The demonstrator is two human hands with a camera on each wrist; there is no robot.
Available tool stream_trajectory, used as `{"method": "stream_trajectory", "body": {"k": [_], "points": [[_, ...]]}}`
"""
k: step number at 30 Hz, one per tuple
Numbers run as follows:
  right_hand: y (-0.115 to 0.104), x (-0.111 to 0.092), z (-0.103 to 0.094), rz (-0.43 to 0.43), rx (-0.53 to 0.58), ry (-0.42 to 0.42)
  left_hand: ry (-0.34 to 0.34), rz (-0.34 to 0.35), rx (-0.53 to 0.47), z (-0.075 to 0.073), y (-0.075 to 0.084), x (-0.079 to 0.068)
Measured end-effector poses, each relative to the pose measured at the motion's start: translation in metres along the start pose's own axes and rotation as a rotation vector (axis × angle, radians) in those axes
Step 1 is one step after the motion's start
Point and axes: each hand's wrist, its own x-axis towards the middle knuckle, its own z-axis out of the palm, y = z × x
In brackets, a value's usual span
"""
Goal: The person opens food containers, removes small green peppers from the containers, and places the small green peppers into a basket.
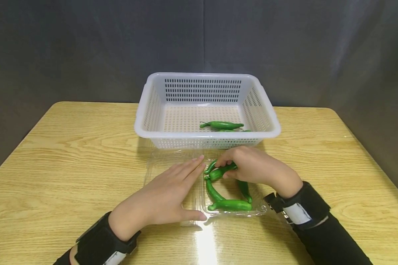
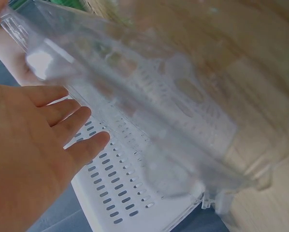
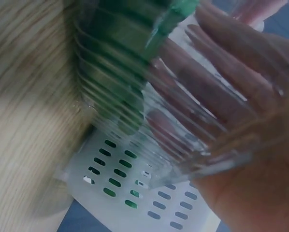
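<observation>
In the head view, a clear plastic clamshell box (image 1: 258, 212) lies unfolded on the table, with several green chili peppers (image 1: 230, 205) along the edges of its right half. My right hand (image 1: 255, 165) reaches into that half from the right and pinches a green chili pepper (image 1: 219, 173) near the box's far side. In the right wrist view, its fingers show through the box's ribbed wall. My left hand (image 1: 169, 193) is spread flat over the clamshell's left half, fingertips at the fold and thumb pointing right. The left wrist view shows the left hand's palm (image 2: 28, 145) beside the clear plastic.
A white slotted basket (image 1: 140, 125) stands right behind the clamshell, with a few green chili peppers (image 1: 223, 125) on its floor near the front right. The wooden table (image 1: 69, 158) extends to both sides, and a dark curtain (image 1: 103, 48) hangs behind it.
</observation>
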Motion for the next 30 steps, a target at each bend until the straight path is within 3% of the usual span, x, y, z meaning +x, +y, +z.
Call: {"method": "stream_trajectory", "body": {"k": [30], "points": [[-0.0011, 0.0009, 0.0030, 0.064, -0.023, -0.067, 0.008, 0.012, 0.012, 0.0004, -0.0006, 0.0004]]}}
